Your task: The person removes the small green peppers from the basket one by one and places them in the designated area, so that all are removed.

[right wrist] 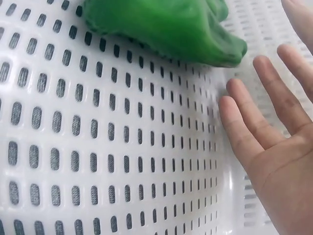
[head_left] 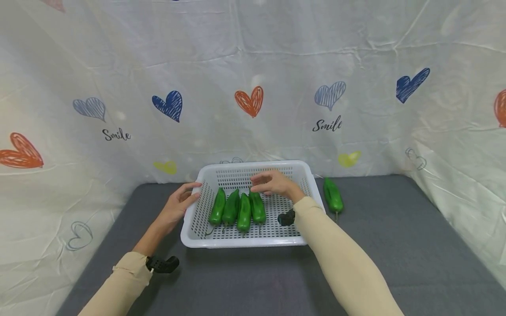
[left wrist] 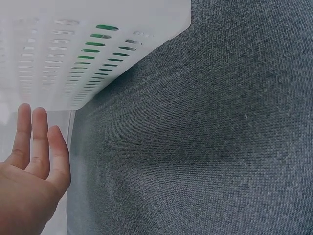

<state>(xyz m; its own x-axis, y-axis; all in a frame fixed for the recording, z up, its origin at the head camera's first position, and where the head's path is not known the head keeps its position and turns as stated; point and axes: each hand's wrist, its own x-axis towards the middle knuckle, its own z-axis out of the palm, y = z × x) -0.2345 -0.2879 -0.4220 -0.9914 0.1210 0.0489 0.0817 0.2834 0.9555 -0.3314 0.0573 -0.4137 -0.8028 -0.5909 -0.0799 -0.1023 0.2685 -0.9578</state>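
Observation:
Several green peppers (head_left: pixel 244 213) lie side by side in a white perforated plastic basket (head_left: pixel 245 242). Over the basket, my right hand (head_left: pixel 274 183) hovers near the far tip of the rightmost pepper inside (head_left: pixel 258 206). In the right wrist view that hand's fingers (right wrist: pixel 274 93) are spread and hold nothing, apart from the green pepper (right wrist: pixel 161 29) beside them. My left hand (head_left: pixel 178 206) is at the basket's left rim, fingertips right at the edge. Seen from the left wrist, its fingers (left wrist: pixel 39 142) stretch loosely beside the basket's slotted outer wall (left wrist: pixel 88 54).
One more green pepper (head_left: pixel 333 195) lies on the dark grey cloth-covered table (head_left: pixel 253 281), just right of the basket. A pale curtain (head_left: pixel 253 57) printed with hearts hangs behind the table.

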